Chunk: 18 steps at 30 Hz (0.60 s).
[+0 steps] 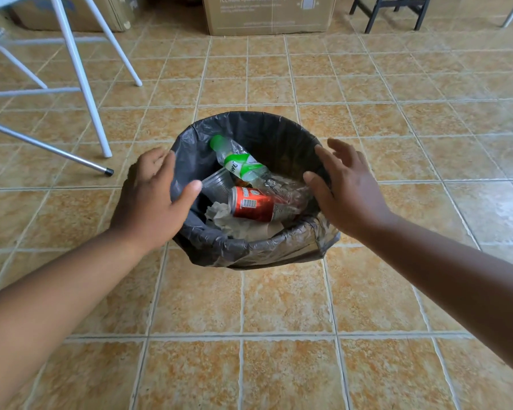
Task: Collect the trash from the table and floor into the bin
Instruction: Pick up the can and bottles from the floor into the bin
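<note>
Head view: our left hand (pixel 151 199) at nine o'clock and right hand (pixel 347 190) at three flank the bin (pixel 249 250), fingers (pixel 336 150) released. Bottle (pixel 240 164) and can (pixel 252 204) lie inside; collecting seems finished, gripping the rim probably next.

The bin (pixel 249 250) stands on the floor (pixel 279 306). In it the bottle (pixel 240 164) lies by the far wall, the can (pixel 251 204) before it, the cup (pixel 216 183) left of the can, the paper (pixel 219 216) at the near wall. The left hand (pixel 151 196) is at the left rim, the right hand (pixel 347 190) at the right.
</note>
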{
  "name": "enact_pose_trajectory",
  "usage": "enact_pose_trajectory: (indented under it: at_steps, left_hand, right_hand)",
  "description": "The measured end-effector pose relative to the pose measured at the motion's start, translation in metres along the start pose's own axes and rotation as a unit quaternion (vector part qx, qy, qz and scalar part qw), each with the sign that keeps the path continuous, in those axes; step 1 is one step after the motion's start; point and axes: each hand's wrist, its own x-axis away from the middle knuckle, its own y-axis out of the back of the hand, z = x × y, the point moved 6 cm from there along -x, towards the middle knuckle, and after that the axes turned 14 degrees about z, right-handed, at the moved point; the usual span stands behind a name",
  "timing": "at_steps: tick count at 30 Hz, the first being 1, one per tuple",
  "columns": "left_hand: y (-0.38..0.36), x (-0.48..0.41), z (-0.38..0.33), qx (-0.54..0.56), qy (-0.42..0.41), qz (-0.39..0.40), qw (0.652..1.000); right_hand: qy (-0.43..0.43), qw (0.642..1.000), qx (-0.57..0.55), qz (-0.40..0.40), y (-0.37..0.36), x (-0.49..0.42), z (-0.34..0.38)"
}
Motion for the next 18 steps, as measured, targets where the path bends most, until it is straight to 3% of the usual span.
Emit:
enact_pose_trajectory:
  at_steps: [3,7,18]
  left_hand:
    - [-0.015,0.019,-0.029,-0.073,-0.074,0.039,0.994]
    - [-0.036,0.029,-0.041,-0.163,-0.099,0.085,0.978]
    - [-0.031,-0.004,-0.019,-0.16,-0.078,0.078,0.981]
  right_hand:
    - [0.078,0.995,0.065,0.022,-0.009,0.019,0.023]
    - [0.13,0.979,0.133,0.084,-0.029,0.032,0.035]
    - [0.156,0.971,0.159,0.089,-0.033,-0.003,0.043]
